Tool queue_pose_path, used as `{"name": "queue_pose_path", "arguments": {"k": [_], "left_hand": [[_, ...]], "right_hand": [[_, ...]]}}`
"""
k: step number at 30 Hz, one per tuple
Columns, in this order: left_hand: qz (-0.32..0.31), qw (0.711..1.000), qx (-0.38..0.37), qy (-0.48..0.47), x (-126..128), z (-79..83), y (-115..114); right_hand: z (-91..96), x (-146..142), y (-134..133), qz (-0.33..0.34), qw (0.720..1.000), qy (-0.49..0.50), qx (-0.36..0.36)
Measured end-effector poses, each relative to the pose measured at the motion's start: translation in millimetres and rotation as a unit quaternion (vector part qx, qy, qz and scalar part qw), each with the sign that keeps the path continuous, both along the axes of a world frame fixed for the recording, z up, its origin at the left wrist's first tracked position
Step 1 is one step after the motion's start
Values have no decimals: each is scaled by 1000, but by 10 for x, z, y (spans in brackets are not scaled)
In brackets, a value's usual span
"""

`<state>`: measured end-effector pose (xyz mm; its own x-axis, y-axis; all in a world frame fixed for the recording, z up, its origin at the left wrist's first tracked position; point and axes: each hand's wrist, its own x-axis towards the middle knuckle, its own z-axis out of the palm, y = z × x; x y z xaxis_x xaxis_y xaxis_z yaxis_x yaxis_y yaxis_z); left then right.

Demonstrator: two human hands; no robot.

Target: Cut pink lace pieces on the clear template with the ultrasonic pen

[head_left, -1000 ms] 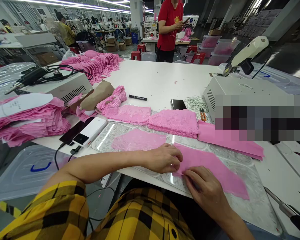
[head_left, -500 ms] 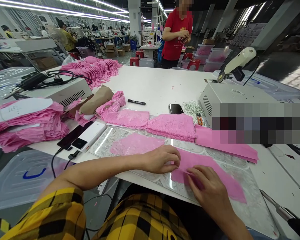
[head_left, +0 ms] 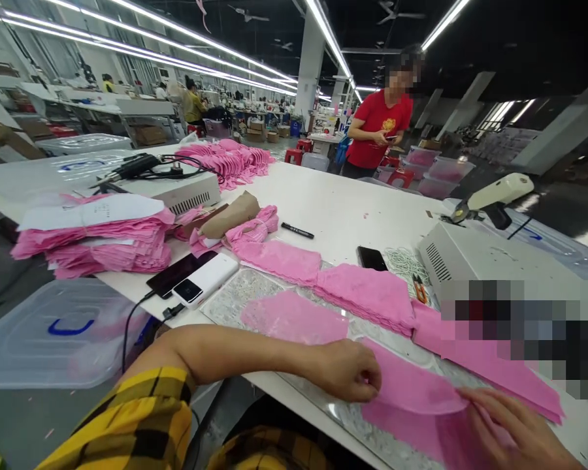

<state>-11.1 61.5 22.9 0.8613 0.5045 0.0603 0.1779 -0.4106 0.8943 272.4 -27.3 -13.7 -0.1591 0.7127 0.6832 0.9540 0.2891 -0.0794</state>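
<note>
At the near table edge my left hand (head_left: 347,371) pinches the left end of a pink fabric piece (head_left: 416,391) that lies on a clear patterned mat (head_left: 235,301). My right hand (head_left: 512,427) rests on the piece's right part with fingers stretched flat over the cloth. The top layer of the piece bows up between the two hands. A single pink lace piece (head_left: 294,316) lies just left of my left hand. Behind it sit two stacks of pink lace (head_left: 367,292) and a flat pile of pink fabric (head_left: 475,356).
A white power bank (head_left: 206,279) and dark phone lie at the left, another phone (head_left: 371,258), a marker (head_left: 297,230) and orange snips (head_left: 419,289) farther back. White machine boxes (head_left: 475,258) stand right and left. Pink bundles (head_left: 98,238) pile at left. A person in red (head_left: 379,130) stands beyond.
The view has tilted up and swung left. My right hand has slid to the right along the pink piece, and the top layer now bows up between the hands.
</note>
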Motion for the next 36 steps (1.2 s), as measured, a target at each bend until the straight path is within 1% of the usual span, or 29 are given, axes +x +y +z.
{"name": "queue_pose_path", "arguments": {"k": [1,2,4,6,7,9,11,13,14,15,16,17,19,21,22,24,27,29,32,36], "left_hand": [[15,999,-48,1,-6,16,14],[30,996,-88,-3,-24,36,33],[66,985,-157,-22,-100,79,91],[100,965,-240,-45,-226,123,169],[117,952,-276,-55,-304,142,210],[154,928,-332,-72,-477,173,284],[194,908,-362,-80,-649,188,336],[228,895,-376,-73,-794,184,365],[239,891,-381,-65,-850,176,371],[247,888,-383,-54,-893,166,374],[251,888,-384,-41,-925,153,374],[255,889,-380,-28,-945,140,372],[258,897,-360,-2,-958,115,370],[260,911,-321,22,-945,91,373],[260,919,-296,32,-931,80,376],[261,935,-238,46,-895,59,382],[265,950,-153,56,-840,39,380],[266,956,-114,56,-828,41,367],[273,958,-75,47,-884,59,334],[312,949,-35,29,-1083,54,281]], "right_hand": [[103,-90,94,-21,1000,-9,8],[219,-207,189,-28,999,-19,28],[442,-504,383,21,999,-23,29],[596,-856,564,93,996,-8,10],[638,-1043,642,133,991,4,0],[661,-1421,763,211,976,25,-48],[634,-1759,841,288,953,34,-88],[603,-1987,879,359,923,49,-127],[594,-2038,885,374,914,62,-143],[590,-2042,884,372,911,80,-157],[589,-2000,878,355,914,100,-169],[588,-1917,868,322,921,120,-182],[569,-1672,837,236,936,153,-212],[513,-1406,789,147,945,155,-249],[470,-1294,758,110,944,149,-272],[369,-1141,688,61,938,139,-311],[243,-1084,613,37,929,135,-343],[221,-1110,607,37,928,137,-345],[279,-1181,662,44,931,142,-335],[382,-1349,831,70,932,149,-323]]}}
